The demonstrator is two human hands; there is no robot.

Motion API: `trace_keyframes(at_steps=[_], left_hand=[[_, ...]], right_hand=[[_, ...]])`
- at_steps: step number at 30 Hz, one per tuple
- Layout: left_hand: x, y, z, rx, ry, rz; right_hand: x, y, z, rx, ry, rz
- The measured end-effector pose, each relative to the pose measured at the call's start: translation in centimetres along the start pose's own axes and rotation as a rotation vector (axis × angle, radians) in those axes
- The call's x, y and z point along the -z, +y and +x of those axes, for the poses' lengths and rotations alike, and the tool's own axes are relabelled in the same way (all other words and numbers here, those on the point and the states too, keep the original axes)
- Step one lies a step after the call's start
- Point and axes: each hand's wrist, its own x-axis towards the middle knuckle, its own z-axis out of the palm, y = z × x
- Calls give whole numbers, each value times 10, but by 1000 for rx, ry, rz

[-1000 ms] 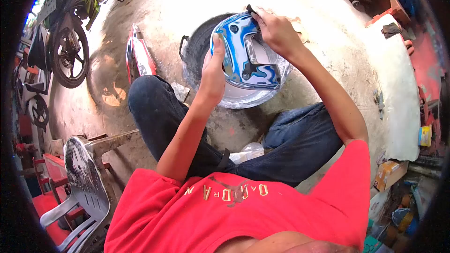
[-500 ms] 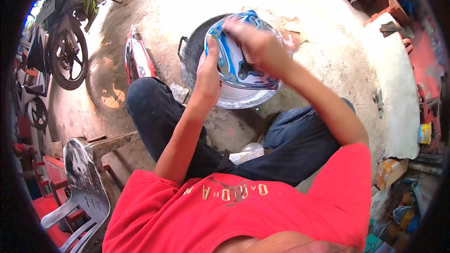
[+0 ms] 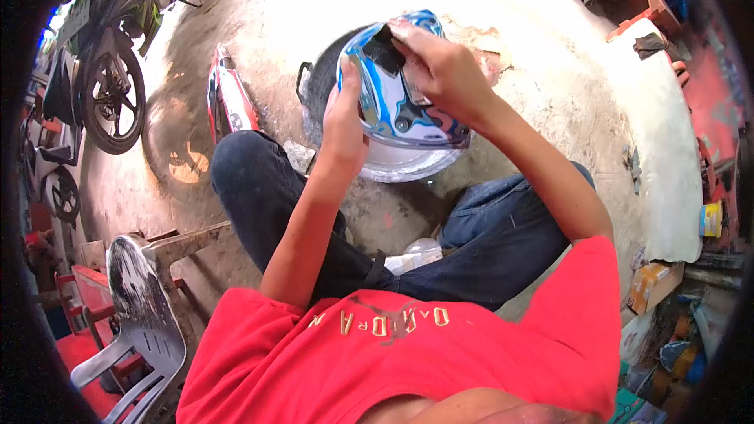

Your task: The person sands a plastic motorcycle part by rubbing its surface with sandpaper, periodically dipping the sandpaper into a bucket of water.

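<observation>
A blue-and-white swirl-patterned motorcycle body panel is held tilted over a round dark basin of whitish liquid. My left hand grips its left edge, thumb on top. Over the upper part of the panel, my right hand pinches a small black sheet, which looks like sandpaper, against the surface. Its fingers are partly hidden. Dark round holes show near the panel's lower edge.
A red-and-white panel lies on the concrete left of the basin. Motorcycles stand at the upper left. A grey plastic chair is at the lower left. Along the right are a long pale slab and a cardboard box.
My right hand has slowed and turned on the panel, so the black sheet now shows beneath its fingers. The panel has tilted and shifted slightly left.
</observation>
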Motion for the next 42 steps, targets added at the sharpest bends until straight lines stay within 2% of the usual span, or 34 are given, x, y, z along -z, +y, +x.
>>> trace_keyframes(at_steps=[3,5,8,11,15,16,17,20,21,23,26,30,33,34,37,38,41,42], left_hand=[[-6,5,-3,5,54,-9],[-6,3,-3,3,56,-2],[-9,5,-4,19,56,-7],[-10,4,-5,14,58,-4],[-7,-3,-2,8,72,21],[-6,-5,-1,4,65,31],[-6,-7,-1,-4,68,32],[-8,-10,1,-35,68,40],[-7,-11,1,-49,67,43],[-4,-10,1,-78,68,46],[-2,-9,0,-138,35,68],[-4,-4,-4,-91,3,74],[0,-7,1,-176,-13,70],[0,-5,1,-145,-7,56],[-4,1,-7,-35,8,11],[-3,-3,-5,-60,25,44],[-1,-8,0,-155,13,100],[-1,-12,4,-206,66,99]], right_hand=[[12,4,10,-230,-5,43],[15,13,13,-390,89,180],[26,20,20,-502,133,331],[29,29,20,-478,182,355],[24,28,16,-380,257,174],[23,20,12,-368,232,136],[22,9,9,-390,107,49],[5,-6,-6,-248,-137,0],[-6,-4,-6,-8,-42,-33],[-11,-3,-10,151,-60,-183],[-10,-8,-8,182,-83,-198],[-1,32,4,14,-58,-274],[-10,-28,-6,247,-79,-222],[-13,-32,-10,263,-103,-200],[5,25,6,-117,-122,-162],[8,47,6,-91,-81,-329],[-9,-11,-9,223,-84,-253],[-14,-30,-14,241,-79,-170]])
